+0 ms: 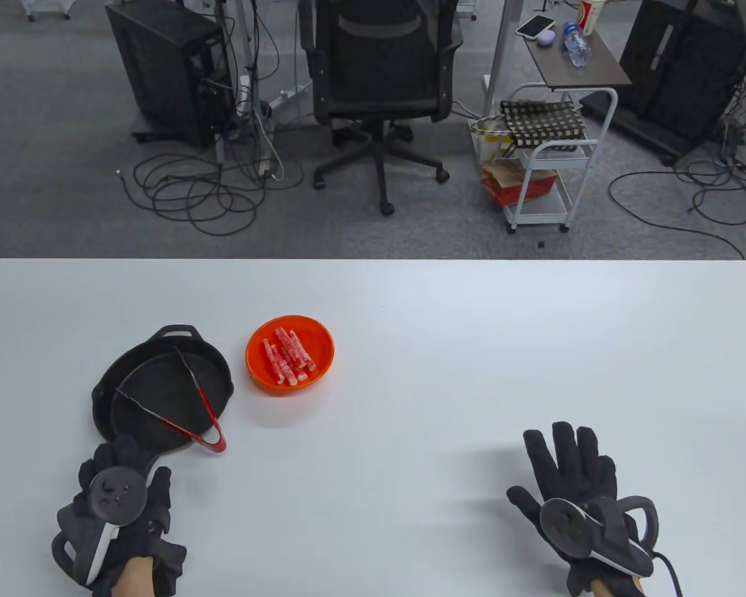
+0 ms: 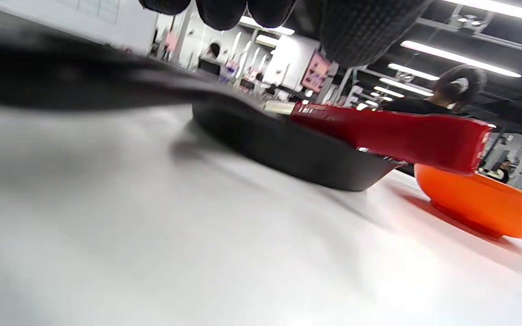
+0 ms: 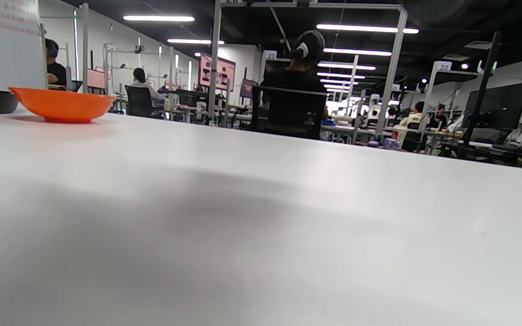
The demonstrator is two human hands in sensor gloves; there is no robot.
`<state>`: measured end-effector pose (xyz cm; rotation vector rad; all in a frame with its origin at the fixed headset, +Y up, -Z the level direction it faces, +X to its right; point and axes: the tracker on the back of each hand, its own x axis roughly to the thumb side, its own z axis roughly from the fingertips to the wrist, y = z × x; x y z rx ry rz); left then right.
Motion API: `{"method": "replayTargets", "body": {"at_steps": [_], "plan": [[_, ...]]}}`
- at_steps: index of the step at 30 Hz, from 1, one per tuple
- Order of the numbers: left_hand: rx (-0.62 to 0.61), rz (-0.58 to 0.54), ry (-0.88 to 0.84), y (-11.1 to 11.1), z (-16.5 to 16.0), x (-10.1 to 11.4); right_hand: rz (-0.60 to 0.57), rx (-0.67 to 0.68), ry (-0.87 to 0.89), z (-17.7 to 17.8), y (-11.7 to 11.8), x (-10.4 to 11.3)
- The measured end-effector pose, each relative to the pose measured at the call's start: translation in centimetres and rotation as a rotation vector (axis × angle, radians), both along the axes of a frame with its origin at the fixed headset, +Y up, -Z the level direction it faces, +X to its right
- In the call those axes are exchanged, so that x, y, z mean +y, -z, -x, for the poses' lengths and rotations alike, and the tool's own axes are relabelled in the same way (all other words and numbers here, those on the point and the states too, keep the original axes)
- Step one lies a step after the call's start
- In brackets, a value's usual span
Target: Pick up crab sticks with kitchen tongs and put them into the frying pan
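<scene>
A black frying pan (image 1: 161,392) sits at the table's left with nothing but the kitchen tongs (image 1: 193,404) in it. The tongs lie spread across the pan, their red hinge end (image 2: 392,136) hanging over the near rim. To the pan's right, an orange bowl (image 1: 258,370) holds several crab sticks (image 1: 289,357). My left hand (image 1: 133,463) hovers over the pan's handle, its fingertips (image 2: 220,11) just above the handle and holding nothing. Spread flat on the table at the near right is my right hand (image 1: 553,460), far from the bowl (image 3: 64,104).
The white table (image 1: 441,348) stretches between the bowl and my right hand. Beyond its far edge stand an office chair (image 1: 382,81), a white trolley (image 1: 547,161) and loose cables on the floor. People sit at desks in the background of the wrist views.
</scene>
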<state>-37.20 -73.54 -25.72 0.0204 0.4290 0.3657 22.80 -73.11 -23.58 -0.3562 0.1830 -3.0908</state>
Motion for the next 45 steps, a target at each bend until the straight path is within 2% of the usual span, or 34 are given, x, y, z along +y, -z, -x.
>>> {"method": "replayTargets", "body": {"at_steps": [4,7,10,13,19,27,33,37,41,45], "plan": [[0.088,0.082,0.016,0.4,0.6,-1.2,0.004,-0.008,-0.001,-0.1,0.0,0.0],[0.167,0.076,0.073,0.5,0.7,-1.6,0.005,-0.009,0.000,-0.1,0.0,0.0],[0.175,0.104,0.107,0.8,0.7,-1.9,0.005,-0.009,-0.003,-0.1,0.0,0.0],[0.187,0.076,0.148,1.0,0.6,-1.9,0.007,-0.009,-0.005,-0.1,0.0,0.0],[0.183,0.089,-0.037,1.0,1.0,-2.2,0.014,-0.011,-0.007,0.0,0.0,0.0],[0.208,0.052,-0.032,0.7,0.5,-1.6,0.006,-0.021,-0.015,-0.1,0.0,0.0],[0.203,-0.019,0.053,0.1,-1.7,0.7,0.003,-0.025,-0.011,-0.1,0.0,0.2],[0.209,-0.061,0.041,-0.3,-3.5,2.2,0.001,-0.020,-0.006,-0.1,0.0,0.2],[0.175,-0.065,0.028,-0.2,-6.2,3.4,0.008,-0.016,0.000,-0.1,0.1,0.1],[0.100,-0.077,0.022,0.1,-10.3,4.9,0.012,-0.019,0.004,-0.1,0.1,0.1]]}}
